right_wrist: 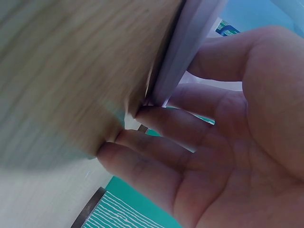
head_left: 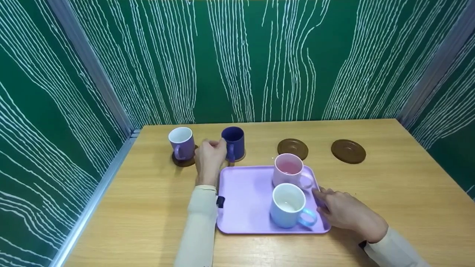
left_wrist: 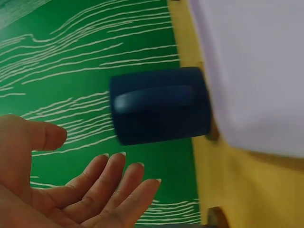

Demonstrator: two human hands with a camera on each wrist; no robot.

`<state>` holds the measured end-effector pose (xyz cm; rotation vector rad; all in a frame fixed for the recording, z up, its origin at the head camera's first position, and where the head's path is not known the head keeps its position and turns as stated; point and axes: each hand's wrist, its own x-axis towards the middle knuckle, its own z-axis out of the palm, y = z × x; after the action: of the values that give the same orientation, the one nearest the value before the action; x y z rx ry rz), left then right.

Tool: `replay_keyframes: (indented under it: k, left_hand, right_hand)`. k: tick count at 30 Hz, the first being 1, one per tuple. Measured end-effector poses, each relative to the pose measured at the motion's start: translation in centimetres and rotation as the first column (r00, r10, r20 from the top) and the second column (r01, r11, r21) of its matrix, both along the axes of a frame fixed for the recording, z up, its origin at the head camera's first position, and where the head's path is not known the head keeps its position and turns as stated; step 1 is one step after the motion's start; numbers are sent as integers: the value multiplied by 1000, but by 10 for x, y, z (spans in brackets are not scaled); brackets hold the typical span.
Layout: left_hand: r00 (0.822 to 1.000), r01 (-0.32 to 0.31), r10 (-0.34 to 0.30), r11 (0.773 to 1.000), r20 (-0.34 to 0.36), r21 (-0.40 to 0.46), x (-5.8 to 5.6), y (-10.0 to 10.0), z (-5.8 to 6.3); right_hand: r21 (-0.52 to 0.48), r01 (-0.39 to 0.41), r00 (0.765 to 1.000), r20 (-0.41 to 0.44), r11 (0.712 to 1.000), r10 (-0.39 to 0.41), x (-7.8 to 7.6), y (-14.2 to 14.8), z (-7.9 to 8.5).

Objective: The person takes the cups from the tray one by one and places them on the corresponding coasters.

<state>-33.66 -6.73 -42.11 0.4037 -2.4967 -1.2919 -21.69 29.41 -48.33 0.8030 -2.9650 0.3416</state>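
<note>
My left hand (head_left: pixel 210 157) is just left of a dark blue mug (head_left: pixel 237 146). In the left wrist view, its loosely bent fingers (left_wrist: pixel 102 183) and thumb stand apart from the mug, with nothing between them. The blue mug sits upright on a coaster (head_left: pixel 240 157), its handle towards me. At the right edge of a lilac tray (head_left: pixel 246 200), my right hand (head_left: pixel 347 209) grips the rim, the thumb over it and the other fingertips low by the tabletop. On the tray's right half stand a pink mug (head_left: pixel 280 178) with pinkish liquid and a light blue mug (head_left: pixel 284 213).
A purple mug (head_left: pixel 188 146) with a white inside stands on a dark brown coaster (head_left: pixel 180 162) at the back left. Two bare brown coasters (head_left: pixel 293 147) lie behind the tray and to its right. Green white-lined panels (head_left: pixel 256 66) enclose the wooden table (head_left: pixel 393 178).
</note>
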Motion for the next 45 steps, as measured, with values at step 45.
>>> replay_keyframes:
  k: [45]
  left_hand:
    - [913, 346, -407, 794, -14, -499, 94, -11, -37]
  right_hand:
    - [-12, 14, 996, 90, 1000, -13, -1, 0, 3]
